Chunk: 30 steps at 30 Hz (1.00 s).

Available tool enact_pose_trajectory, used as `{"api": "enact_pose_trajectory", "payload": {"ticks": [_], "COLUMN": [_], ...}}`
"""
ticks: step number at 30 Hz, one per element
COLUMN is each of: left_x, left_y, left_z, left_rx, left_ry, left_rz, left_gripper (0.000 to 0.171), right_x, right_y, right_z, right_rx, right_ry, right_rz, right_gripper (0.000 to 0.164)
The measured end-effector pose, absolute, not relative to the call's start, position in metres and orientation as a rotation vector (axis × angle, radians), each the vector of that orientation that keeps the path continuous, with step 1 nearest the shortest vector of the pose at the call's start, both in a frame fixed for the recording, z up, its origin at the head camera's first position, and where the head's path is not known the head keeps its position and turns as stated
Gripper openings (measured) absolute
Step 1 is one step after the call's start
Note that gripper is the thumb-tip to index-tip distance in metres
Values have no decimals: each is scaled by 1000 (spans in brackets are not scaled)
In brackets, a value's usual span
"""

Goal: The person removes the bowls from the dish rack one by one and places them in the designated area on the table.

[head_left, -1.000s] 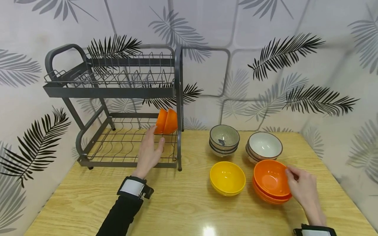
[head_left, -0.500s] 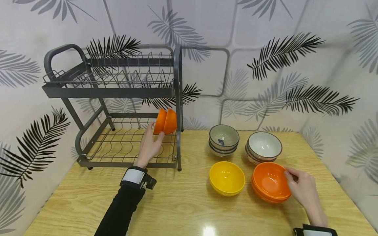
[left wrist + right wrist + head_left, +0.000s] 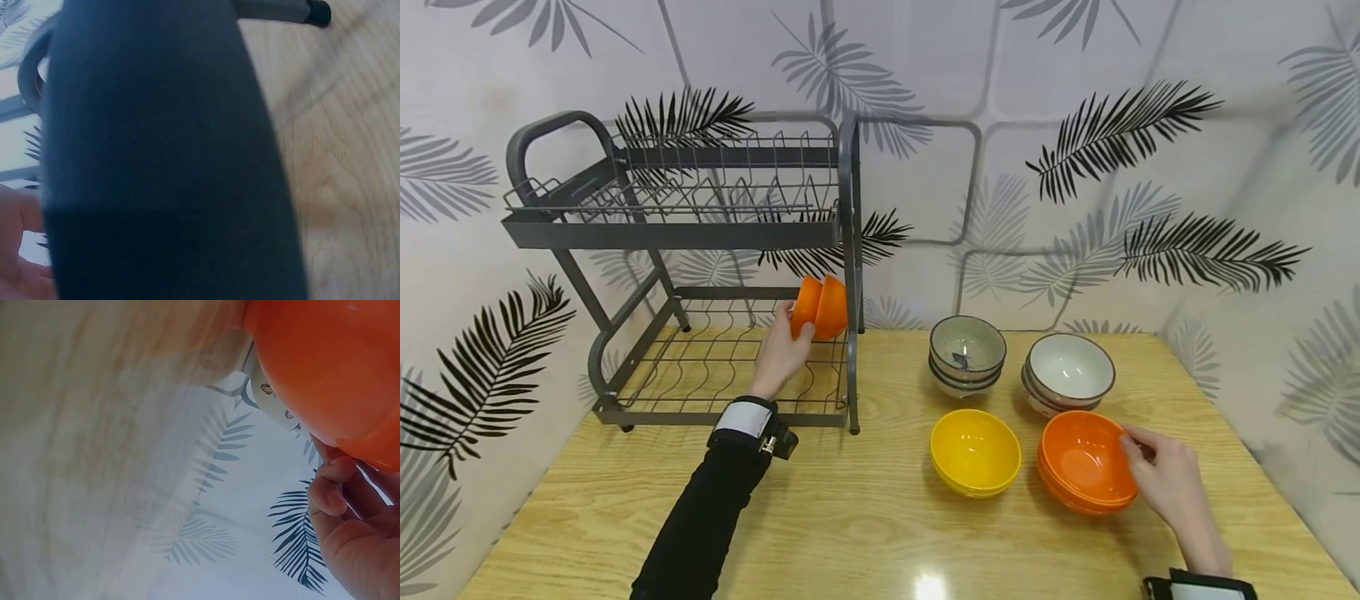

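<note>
Two orange bowls (image 3: 830, 310) stand tilted on their sides at the right end of the lower rack shelf. My left hand (image 3: 781, 357) grips the left one, thumb in front and fingers partly hidden behind it. In the left wrist view a large dark grey shape covers most of the picture; part of the hand (image 3: 22, 250) shows at its edge. On the table at the right, my right hand (image 3: 1172, 475) pinches the right rim of the top bowl in an orange bowl stack (image 3: 1086, 462). The right wrist view has the fingers (image 3: 334, 487) at an orange bowl's rim (image 3: 337, 375).
The two-tier dark metal dish rack (image 3: 722, 419) stands at the left. Stacked yellow bowls (image 3: 975, 452) sit left of the orange stack. Behind them are grey-green speckled bowls (image 3: 967, 354) and white bowls with a dark rim (image 3: 1070, 371). A leaf-patterned wall covering (image 3: 925, 67) closes the back.
My left hand has moved slightly up and right and closed on the left orange bowl in the rack. The top bowl in the right stack has settled lower, with the right hand still at its rim.
</note>
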<state>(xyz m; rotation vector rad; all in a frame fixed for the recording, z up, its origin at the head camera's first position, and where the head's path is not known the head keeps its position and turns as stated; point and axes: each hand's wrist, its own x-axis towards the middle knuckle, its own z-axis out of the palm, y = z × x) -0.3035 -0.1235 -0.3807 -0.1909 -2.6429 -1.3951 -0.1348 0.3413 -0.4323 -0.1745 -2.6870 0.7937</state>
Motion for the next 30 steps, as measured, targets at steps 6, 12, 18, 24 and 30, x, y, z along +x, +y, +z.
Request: {"api": "enact_pose_trajectory", "payload": {"ticks": [6, 12, 18, 24, 30], "left_x": [-314, -319, -322, -324, -323], "left_y": [-128, -131, -137, -138, -138], "left_z": [-379, -377, -379, -377, -376], "left_rx": [-181, -127, -75, -18, -11], "left_ry": [-2657, -2701, -2680, -2552, -2447], "left_rz": [-1402, -1335, -1308, -1583, -1799], "left_gripper": [48, 37, 31, 29, 32], "right_x": [-136, -135, -135, -133, -131], "right_y": [342, 341, 342, 344, 350], "right_z": [-434, -435, -435, -434, -431], "right_rx": [-170, -166, -153, -131, -111], "right_ry": [-2695, -2685, -2649, -2605, -2612], "right_rz": [798, 795, 807, 810, 838], "right_gripper": [29, 29, 28, 26, 29]}}
